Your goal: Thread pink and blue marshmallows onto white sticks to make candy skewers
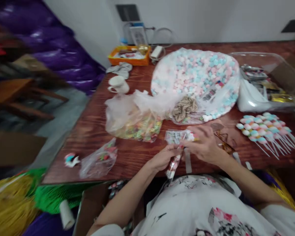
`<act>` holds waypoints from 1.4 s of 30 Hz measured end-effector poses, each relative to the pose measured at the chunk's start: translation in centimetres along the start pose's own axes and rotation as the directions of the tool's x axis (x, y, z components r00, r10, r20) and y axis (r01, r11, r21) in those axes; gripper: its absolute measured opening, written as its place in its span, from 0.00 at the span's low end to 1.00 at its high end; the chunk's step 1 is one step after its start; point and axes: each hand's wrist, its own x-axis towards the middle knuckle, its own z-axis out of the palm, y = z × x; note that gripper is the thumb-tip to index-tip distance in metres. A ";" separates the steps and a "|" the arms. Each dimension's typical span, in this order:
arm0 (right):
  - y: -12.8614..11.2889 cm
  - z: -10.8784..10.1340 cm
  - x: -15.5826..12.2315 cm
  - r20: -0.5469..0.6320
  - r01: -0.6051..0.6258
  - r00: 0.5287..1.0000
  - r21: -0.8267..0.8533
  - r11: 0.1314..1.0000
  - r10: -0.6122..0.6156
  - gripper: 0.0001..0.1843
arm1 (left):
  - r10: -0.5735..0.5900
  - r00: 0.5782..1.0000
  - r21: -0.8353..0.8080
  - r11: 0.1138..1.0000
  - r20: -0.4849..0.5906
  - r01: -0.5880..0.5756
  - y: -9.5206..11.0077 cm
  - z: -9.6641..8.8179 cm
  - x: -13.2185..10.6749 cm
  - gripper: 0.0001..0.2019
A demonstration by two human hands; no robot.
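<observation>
My left hand (165, 158) is closed around a marshmallow skewer in a clear printed wrapper (173, 164), near the front edge of the wooden table (93, 127). My right hand (203, 144) pinches the top of the same wrapper, fingers pressed together. The stick end points down toward my lap. Motion blur smears the fingertips. A large clear bag of pink, blue and white marshmallows (194, 72) lies just beyond my hands. Finished marshmallow skewers (263, 129) lie in a row to the right.
A clear bag of coloured sweets (135, 123) sits left of my hands, a smaller bag (99, 159) nearer the table's front left. A white cup (118, 84), orange tray (129, 55) and clear box (267, 82) stand further back. Yellow and green bundles (27, 196) lie on the floor.
</observation>
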 end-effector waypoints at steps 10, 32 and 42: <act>0.1 -1.1 -5.9 0.309 -0.037 0.950 -0.056 0.998 0.052 0.09 | -0.123 0.845 0.732 0.574 0.520 -0.367 -0.6 2.6 2.2 0.15; 9.2 -4.0 -4.3 0.458 -0.010 0.855 -0.455 0.890 0.243 0.12 | -0.096 0.984 0.073 0.991 -0.149 0.108 -0.8 4.8 4.2 0.16; 5.1 -4.0 -3.8 0.069 -0.426 0.903 0.023 0.904 0.424 0.08 | -0.054 0.989 -0.118 0.992 -0.140 0.038 -1.2 4.8 3.9 0.14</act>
